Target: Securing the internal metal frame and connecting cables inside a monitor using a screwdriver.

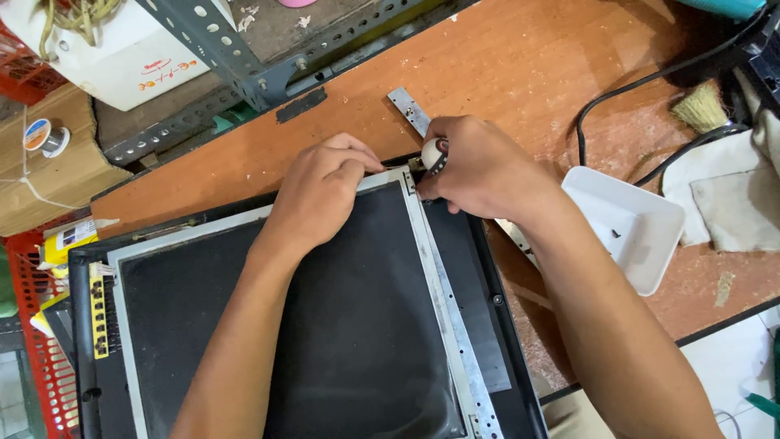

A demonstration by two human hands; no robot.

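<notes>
Pressing left hand (321, 191) fingers flat on panel (325, 325), right hand (479, 167) gripping screwdriver (433, 154), white tray (630, 223) holding specks.

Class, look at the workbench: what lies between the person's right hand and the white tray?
In the head view, only bare wooden bench separates the right hand from the white tray; the forearm runs beside the tray.

Bare desk (520, 57) lies open behind the hands; a white tray (630, 228) and black cables (650, 81) crowd the right.
</notes>
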